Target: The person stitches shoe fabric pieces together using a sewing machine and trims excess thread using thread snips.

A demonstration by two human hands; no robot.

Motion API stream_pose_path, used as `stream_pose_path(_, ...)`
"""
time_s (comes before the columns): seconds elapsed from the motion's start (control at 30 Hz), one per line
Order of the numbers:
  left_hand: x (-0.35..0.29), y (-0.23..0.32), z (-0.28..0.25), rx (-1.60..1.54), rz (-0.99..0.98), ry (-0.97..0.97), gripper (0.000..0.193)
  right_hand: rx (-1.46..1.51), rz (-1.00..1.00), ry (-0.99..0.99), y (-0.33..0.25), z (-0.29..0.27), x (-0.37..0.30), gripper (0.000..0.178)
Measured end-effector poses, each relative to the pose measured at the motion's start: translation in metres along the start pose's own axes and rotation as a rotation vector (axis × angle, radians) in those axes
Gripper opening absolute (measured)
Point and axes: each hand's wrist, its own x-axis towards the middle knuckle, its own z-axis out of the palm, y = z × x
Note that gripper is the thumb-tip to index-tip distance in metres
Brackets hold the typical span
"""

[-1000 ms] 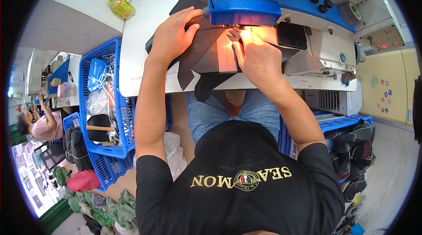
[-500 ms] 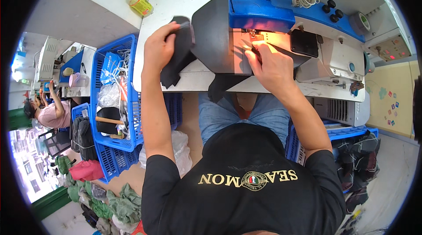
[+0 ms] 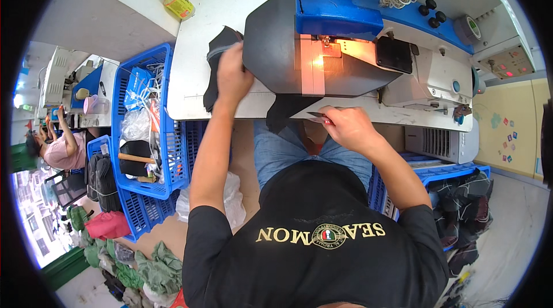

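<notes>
My left hand (image 3: 235, 76) is over the white sewing table, at the left edge of the dark octagonal plate (image 3: 268, 43). Beside it, and partly beneath it, lies a black fabric piece (image 3: 214, 72); its fingers are turned down and mostly hidden. In front of the table edge, my right hand (image 3: 348, 126) is closed round a pair of thread snips (image 3: 317, 114), the dark blades pointing left. Another black fabric piece (image 3: 284, 113) hangs over the front edge between the hands. The blue sewing machine head (image 3: 340, 20) stands beyond, its lamp lighting the needle area.
A black phone-like slab (image 3: 394, 55) rests on the machine bed. A yellow-capped bottle (image 3: 177, 4) stands at the far left of the table. Blue baskets (image 3: 167, 135) flank me, the left one full of bags and tools. Another person (image 3: 63, 149) works far left.
My right hand has drawn the snips back from the needle area to the front edge. My left hand has moved right and nearer, and the black fabric beside it now lies flatter.
</notes>
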Motion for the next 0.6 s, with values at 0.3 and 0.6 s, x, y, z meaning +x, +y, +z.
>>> stream_pose_path(0.3, -0.040, 0.005, 0.064, -0.175, 0.055, -0.207, 0.030, -0.121, 0.004, 0.201, 0.042, 0.059, 0.018, 0.026)
stream_pose_path(0.6, -0.036, 0.021, 0.048, -0.342, -0.150, -0.079, 0.025, 0.046, -0.008, 0.247, 0.036, 0.057, 0.014, 0.020)
